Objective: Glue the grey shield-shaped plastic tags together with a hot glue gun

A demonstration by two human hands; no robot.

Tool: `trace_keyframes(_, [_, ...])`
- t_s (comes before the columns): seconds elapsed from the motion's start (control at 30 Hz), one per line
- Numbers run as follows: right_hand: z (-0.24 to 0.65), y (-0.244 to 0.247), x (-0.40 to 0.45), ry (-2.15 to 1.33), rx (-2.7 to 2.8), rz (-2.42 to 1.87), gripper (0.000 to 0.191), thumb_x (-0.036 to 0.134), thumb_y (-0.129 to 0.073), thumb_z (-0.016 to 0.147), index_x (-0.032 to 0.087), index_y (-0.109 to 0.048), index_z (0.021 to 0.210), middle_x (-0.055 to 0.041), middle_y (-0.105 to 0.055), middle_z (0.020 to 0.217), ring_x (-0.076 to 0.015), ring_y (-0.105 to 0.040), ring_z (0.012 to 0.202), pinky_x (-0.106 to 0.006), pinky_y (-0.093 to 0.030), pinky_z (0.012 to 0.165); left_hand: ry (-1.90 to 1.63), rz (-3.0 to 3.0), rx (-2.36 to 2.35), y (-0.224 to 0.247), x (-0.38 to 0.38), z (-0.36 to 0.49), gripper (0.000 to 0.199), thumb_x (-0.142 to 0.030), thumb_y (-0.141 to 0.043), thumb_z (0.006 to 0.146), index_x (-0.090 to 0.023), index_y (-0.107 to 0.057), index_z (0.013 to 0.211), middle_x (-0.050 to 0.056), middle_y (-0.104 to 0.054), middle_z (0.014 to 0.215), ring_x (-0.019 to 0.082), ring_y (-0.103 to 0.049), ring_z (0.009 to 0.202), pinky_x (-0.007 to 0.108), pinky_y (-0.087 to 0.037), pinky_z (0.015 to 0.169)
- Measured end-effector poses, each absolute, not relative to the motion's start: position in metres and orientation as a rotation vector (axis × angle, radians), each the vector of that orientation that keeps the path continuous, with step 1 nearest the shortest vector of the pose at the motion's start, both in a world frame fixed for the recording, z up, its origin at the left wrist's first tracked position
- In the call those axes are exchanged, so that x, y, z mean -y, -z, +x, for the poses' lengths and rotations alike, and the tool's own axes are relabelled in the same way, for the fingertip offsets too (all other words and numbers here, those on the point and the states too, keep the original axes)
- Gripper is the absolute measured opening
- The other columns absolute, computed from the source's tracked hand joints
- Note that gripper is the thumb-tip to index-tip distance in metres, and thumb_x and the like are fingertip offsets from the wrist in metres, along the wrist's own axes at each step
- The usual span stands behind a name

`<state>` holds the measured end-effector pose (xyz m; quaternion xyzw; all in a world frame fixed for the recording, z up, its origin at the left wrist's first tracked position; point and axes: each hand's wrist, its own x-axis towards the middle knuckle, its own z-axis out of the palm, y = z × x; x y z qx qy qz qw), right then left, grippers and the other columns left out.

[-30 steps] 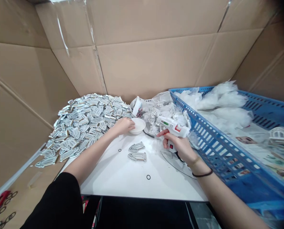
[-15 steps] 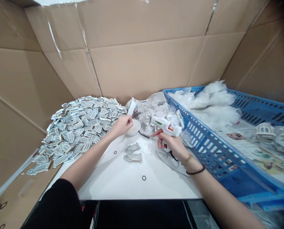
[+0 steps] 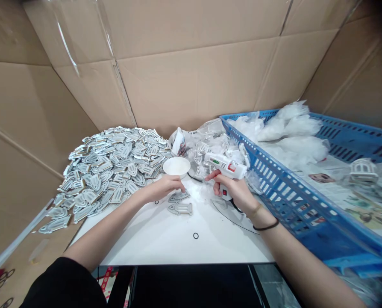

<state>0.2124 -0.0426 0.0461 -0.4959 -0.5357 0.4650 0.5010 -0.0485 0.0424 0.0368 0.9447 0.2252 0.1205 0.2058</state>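
Looks forward and down from head height over a white tabletop (image 3: pixel 223 250), near enough to catch left hand (image 3: pixel 165 187) and right hand (image 3: pixel 237 190) mid-frame; faces a cardboard wall (image 3: pixel 191 81) beyond and cuts off a blue plastic crate (image 3: pixel 338 239) at the right edge.

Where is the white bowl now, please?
In the head view, the white bowl sits on the table, right of the heaped gray parts and just beyond the left hand.

A white glue gun (image 3: pixel 224 164) points left near two grey pointed frames (image 3: pixel 180 208).
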Motion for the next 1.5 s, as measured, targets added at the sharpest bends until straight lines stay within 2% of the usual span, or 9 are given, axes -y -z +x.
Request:
trace_keyframes(0.13, [0.213,-0.047,0.044,-1.128,1.303,-1.211,0.016,0.033,-0.053,0.076,0.021,-0.064,0.075,0.0019,-0.055,0.048,-0.013,-0.048,0.044,-0.026,-0.033,0.046,-0.252,2.634,-0.649,-0.025,-0.039,-0.041,0.031,-0.017,-0.049,0.097,-0.023,-0.068,0.12,0.006,-0.068,0.107,0.018,-0.063,0.096,0.027,-0.048,0.086])
trace_keyframes(0.37, [0.212,-0.047,0.044,-1.118,1.289,-1.198,0.015,0.033,-0.054,0.075,0.023,-0.065,0.071,0.0015,-0.055,0.047,-0.0137,-0.048,0.044,-0.027,-0.033,0.046,-0.306,2.634,-0.682,-0.009,-0.035,-0.039,0.035,-0.017,-0.049,0.096,-0.022,-0.064,0.127,0.013,-0.065,0.131,0.025,-0.06,0.122,0.037,-0.047,0.104])
trace_keyframes(0.53, [0.212,-0.047,0.044,-1.131,1.273,-1.203,0.015,0.033,-0.054,0.074,0.023,-0.064,0.071,0.002,-0.055,0.047,-0.0135,-0.049,0.044,-0.027,-0.034,0.045,-0.485,2.604,-0.94,-0.006,-0.023,-0.035,0.03,-0.03,-0.05,0.099,-0.018,-0.064,0.122,0.016,-0.065,0.122,0.026,-0.062,0.111,0.037,-0.05,0.095])
trace_keyframes(0.67, [0.211,-0.048,0.044,-1.142,1.255,-1.167,0.013,0.032,-0.056,0.073,0.023,-0.065,0.07,0.0003,-0.062,0.058,-0.0121,-0.049,0.045,-0.027,-0.035,0.045,-0.542,2.447,-0.991,-0.008,-0.02,-0.03,0.014,-0.028,-0.057,0.094,-0.017,-0.066,0.092,0.008,-0.067,0.098,0.02,-0.062,0.086,0.03,-0.048,0.079])
trace_keyframes(0.77, [0.211,-0.048,0.044,-1.156,1.241,-1.15,0.013,0.031,-0.056,0.073,0.022,-0.065,0.071,-0.0007,-0.065,0.064,-0.0112,-0.049,0.045,-0.026,-0.034,0.045,-0.595,2.347,-1.014,-0.011,-0.022,-0.03,0.024,-0.027,-0.048,0.098,-0.017,-0.062,0.082,0.005,-0.066,0.087,0.018,-0.06,0.082,0.029,-0.045,0.077])
trace_keyframes(0.9, [0.211,-0.046,0.043,-1.163,1.255,-1.17,0.013,0.031,-0.056,0.072,0.022,-0.065,0.071,0.0011,-0.057,0.051,-0.0124,-0.048,0.043,-0.026,-0.033,0.044,-0.494,2.449,-0.995,-0.01,-0.025,-0.031,0.025,-0.03,-0.051,0.098,-0.017,-0.061,0.079,0.006,-0.063,0.093,0.019,-0.058,0.086,0.03,-0.044,0.079])
trace_keyframes(1.07, [0.21,-0.045,0.042,-1.155,1.245,-1.137,0.011,0.032,-0.057,0.071,0.022,-0.063,0.073,-0.0027,-0.069,0.076,-0.0111,-0.051,0.046,-0.027,-0.034,0.044,-0.465,2.49,-1.088,-0.003,-0.024,-0.03,0.02,-0.037,-0.067,0.09,-0.018,-0.06,0.088,0.006,-0.063,0.096,0.019,-0.057,0.082,0.029,-0.042,0.07])
trace_keyframes(1.23, [0.211,-0.046,0.044,-1.145,1.286,-1.188,0.014,0.033,-0.054,0.073,0.022,-0.063,0.073,0.0018,-0.057,0.053,-0.0125,-0.049,0.045,-0.027,-0.035,0.047,-0.476,2.467,-1.165,-0.005,-0.021,-0.031,0.03,-0.04,-0.061,0.094,-0.017,-0.061,0.113,0.008,-0.066,0.101,0.02,-0.06,0.083,0.031,-0.045,0.073])
trace_keyframes(1.5, [0.211,-0.047,0.044,-1.13,1.298,-1.2,0.014,0.034,-0.055,0.074,0.023,-0.063,0.072,0.003,-0.056,0.048,-0.0123,-0.048,0.044,-0.026,-0.033,0.047,-0.5,2.357,-1.064,-0.008,-0.024,-0.033,0.013,-0.027,-0.068,0.082,-0.018,-0.061,0.086,0.006,-0.066,0.091,0.022,-0.062,0.087,0.033,-0.048,0.078])
